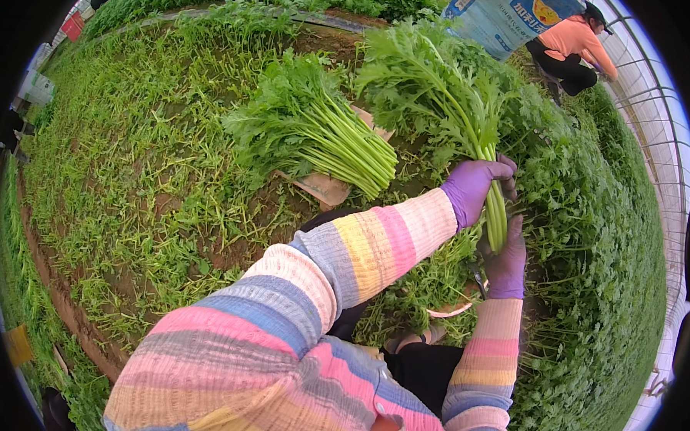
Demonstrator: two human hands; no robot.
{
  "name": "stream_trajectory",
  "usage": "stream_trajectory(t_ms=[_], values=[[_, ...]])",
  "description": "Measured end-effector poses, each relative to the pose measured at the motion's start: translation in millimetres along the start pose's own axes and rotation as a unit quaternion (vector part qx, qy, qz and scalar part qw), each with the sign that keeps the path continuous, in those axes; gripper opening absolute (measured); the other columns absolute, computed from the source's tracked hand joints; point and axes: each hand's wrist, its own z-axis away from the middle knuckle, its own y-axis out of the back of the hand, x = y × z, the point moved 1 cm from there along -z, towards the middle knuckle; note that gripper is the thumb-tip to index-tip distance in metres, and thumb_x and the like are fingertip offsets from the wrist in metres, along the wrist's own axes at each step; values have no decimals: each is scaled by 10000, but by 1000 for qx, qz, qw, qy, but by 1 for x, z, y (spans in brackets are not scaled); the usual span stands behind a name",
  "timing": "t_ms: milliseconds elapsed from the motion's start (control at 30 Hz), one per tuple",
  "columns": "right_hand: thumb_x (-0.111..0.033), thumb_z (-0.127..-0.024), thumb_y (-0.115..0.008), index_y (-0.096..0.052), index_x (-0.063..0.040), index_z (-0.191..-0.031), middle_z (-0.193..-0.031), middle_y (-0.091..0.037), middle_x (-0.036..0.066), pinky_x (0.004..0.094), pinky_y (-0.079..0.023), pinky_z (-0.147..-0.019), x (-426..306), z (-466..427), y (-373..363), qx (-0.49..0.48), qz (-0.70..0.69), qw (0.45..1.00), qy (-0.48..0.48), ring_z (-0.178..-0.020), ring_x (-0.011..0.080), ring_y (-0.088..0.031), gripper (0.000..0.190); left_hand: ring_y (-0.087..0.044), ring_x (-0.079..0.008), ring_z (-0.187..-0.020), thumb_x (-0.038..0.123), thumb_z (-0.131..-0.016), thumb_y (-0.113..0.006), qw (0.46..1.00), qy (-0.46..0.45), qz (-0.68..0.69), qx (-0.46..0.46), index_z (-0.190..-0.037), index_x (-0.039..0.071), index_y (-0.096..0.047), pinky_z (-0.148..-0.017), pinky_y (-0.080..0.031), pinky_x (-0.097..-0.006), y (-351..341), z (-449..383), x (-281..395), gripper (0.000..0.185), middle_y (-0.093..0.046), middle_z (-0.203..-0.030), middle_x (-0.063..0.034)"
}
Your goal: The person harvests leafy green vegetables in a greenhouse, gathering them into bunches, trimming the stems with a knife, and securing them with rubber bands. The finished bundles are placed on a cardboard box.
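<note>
My left hand, in a purple glove, is closed around the stems of a bunch of chrysanthemum greens. The leaves fan out above it. My right hand, gloved alike, cups the lower stem ends, its thumb along their right side. A small metal tool shows beside the right palm; its shape is mostly hidden. To the left lies a larger pile of cut greens, stem ends facing right, partly over a flat tan board or tray.
Dense standing greens grow along the right. Trampled, cut plants cover the soil at left. A blue printed sack stands at the back, near a crouching person. A curved pale rim shows below my hands. Greenhouse film bounds the right side.
</note>
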Motion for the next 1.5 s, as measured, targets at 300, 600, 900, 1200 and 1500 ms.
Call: stream_trajectory(t_ms=[300,600,900,1200,1500], values=[[-137,-916,-645,-661,-50,-1136,-919,-695,72,269,-494,-619,61,-95,-115,-114,264,958,23,-704,154,-608,237,-568,-179,-682,66,-867,-585,885,-359,-286,79,-983,22,-546,-827,-546,-399,32,47,158,130,-496,-724,-30],[-198,-785,-712,-687,-116,-1106,-970,-687,153,389,-522,-813,141,-200,-223,-242,630,716,178,-888,307,-662,332,-550,-162,-671,16,-815,-584,914,-342,-194,103,-995,-24,-547,-866,-519,-438,79,75,222,188,-521,-837,-78],[-164,-904,-659,-598,-23,-1262,-1209,-659,124,328,-501,-887,108,-160,-114,140,251,954,79,-1055,216,-628,390,-578,-218,-806,-19,-751,-577,941,-247,-232,22,-1072,-23,-579,-967,-450,-440,93,56,208,321,-564,-810,-77],[-444,-946,-627,-604,-1,-1037,-977,-647,80,301,-482,-839,73,-26,-195,28,-132,983,125,-908,171,-603,454,-647,-243,-936,-54,-703,-634,981,-126,-128,-75,-1117,-6,-614,-889,-510,-370,72,53,153,417,-658,-957,-91],[-453,-895,-679,-659,11,-946,-870,-687,157,367,-502,-725,176,-85,-187,105,319,928,160,-750,287,-648,467,-646,-143,-973,348,-812,-791,634,258,-719,125,-1221,6,-592,-819,-533,-341,153,85,188,569,-688,-1044,-92]])
